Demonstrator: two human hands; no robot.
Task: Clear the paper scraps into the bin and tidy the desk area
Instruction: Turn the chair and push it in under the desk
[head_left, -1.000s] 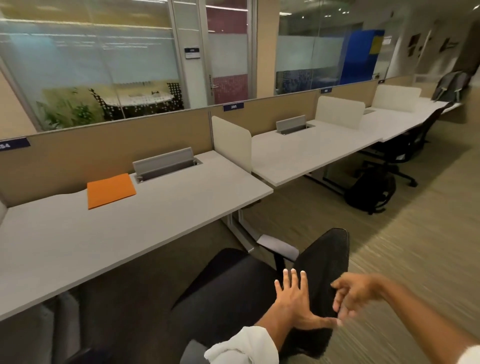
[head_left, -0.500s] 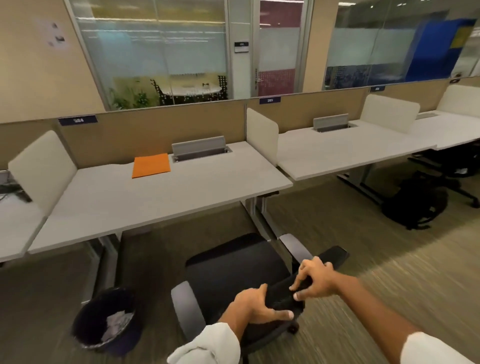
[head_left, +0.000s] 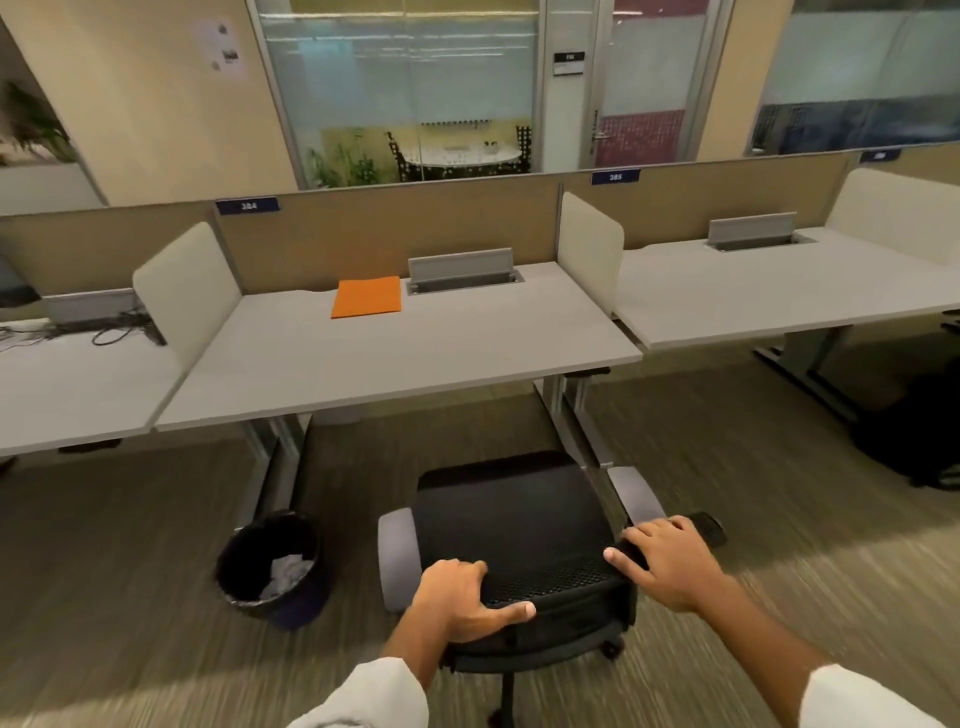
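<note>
A black office chair (head_left: 511, 525) stands in front of the grey desk (head_left: 395, 358), its seat facing the desk. My left hand (head_left: 460, 597) grips the top edge of the chair's backrest on the left. My right hand (head_left: 667, 564) grips the same edge on the right. A black bin (head_left: 270, 569) with crumpled paper scraps (head_left: 288, 569) inside sits on the floor under the desk's left end. An orange folder (head_left: 368, 296) lies flat at the back of the desk.
A grey cable tray (head_left: 462, 270) is set into the desk next to the folder. Neighbouring desks (head_left: 779, 296) flank it, split by white dividers (head_left: 589, 244). Cables (head_left: 117, 327) lie on the left desk. A dark bag (head_left: 914, 431) sits on the floor at right.
Both hands went from held apart above the chair to gripping its backrest. My view swung left, so the desk sits centred and the bin has come into sight.
</note>
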